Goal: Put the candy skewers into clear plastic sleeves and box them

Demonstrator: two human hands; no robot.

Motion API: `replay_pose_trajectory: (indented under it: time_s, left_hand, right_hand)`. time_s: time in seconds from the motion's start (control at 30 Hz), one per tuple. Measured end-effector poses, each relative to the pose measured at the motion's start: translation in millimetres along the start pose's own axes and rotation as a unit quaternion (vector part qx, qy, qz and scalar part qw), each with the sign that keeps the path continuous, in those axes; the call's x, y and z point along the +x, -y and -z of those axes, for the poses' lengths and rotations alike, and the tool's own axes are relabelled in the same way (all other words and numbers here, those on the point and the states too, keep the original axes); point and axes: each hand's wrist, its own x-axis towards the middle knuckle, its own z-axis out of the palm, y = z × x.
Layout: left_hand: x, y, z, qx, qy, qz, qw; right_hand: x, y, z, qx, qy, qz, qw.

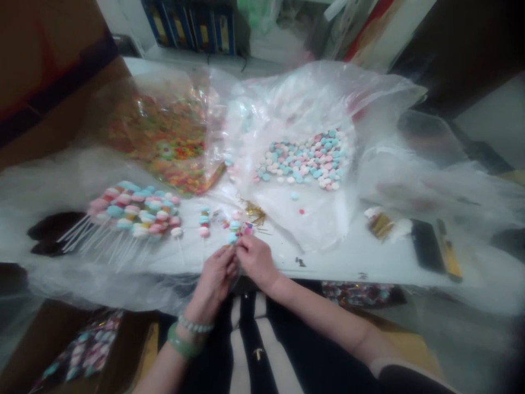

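My left hand and my right hand meet at the near edge of the white table. Both pinch the lower end of a candy skewer with pastel pieces stacked on it. My left wrist wears a green bangle and a bead bracelet. A second short candy skewer lies just left of my hands. Further left lies a pile of finished candy skewers, sticks pointing toward me. An open clear bag holds loose pink, blue and white candies.
A bag of orange and mixed sweets lies at the back left. Gold twist ties sit beyond my hands, more gold ties to the right. A black phone and a yellow-black tool rest at the right edge. Cardboard boxes stand left.
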Motion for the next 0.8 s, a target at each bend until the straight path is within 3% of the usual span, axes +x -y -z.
replay_pose_trajectory:
  time_s: [0.13, 0.23, 0.33, 0.43, 0.57, 0.63, 0.73, 0.77, 0.8]
  left_hand:
    - [0.5, 2.2, 0.7, 0.017, -0.029, -0.019, 0.999]
    - [1.5, 4.4, 1.5, 0.042, -0.087, -0.066, 0.993]
    - [-0.4, 1.7, 1.5, 0.066, -0.098, -0.085, 0.989]
    - [-7.1, -8.3, 3.0, 0.079, -0.032, -0.053, 0.995]
    - [-17.8, -21.4, 12.9, 0.095, 0.175, 0.081, 0.977]
    - [-20.1, -26.3, 20.1, 0.105, 0.250, 0.120, 0.955]
    - [-19.0, -41.8, 29.1, 0.151, 0.283, 0.127, 0.938]
    - [-18.5, -50.5, 30.3, 0.187, 0.294, 0.127, 0.929]
    - [-18.6, -60.5, 30.2, 0.234, 0.309, 0.123, 0.914]
  right_hand:
    - [1.4, -0.3, -0.4, 0.000, 0.024, 0.000, 1.000]
    - [5.6, -5.8, -4.9, 0.098, 0.019, -0.072, 0.992]
    - [11.2, -14.8, -5.9, 0.267, 0.059, -0.141, 0.951]
    - [14.2, -20.2, 4.8, 0.396, 0.130, -0.130, 0.900]
    - [6.8, -12.7, 30.4, 0.400, 0.278, -0.026, 0.873]
    - [-2.4, -4.6, 40.2, 0.338, 0.315, 0.048, 0.885]
    - [-17.9, 8.1, 48.3, 0.166, 0.212, 0.211, 0.940]
    - [-21.7, 12.2, 50.5, 0.084, 0.162, 0.296, 0.938]
    - [-24.0, 16.5, 52.9, -0.003, 0.125, 0.387, 0.914]
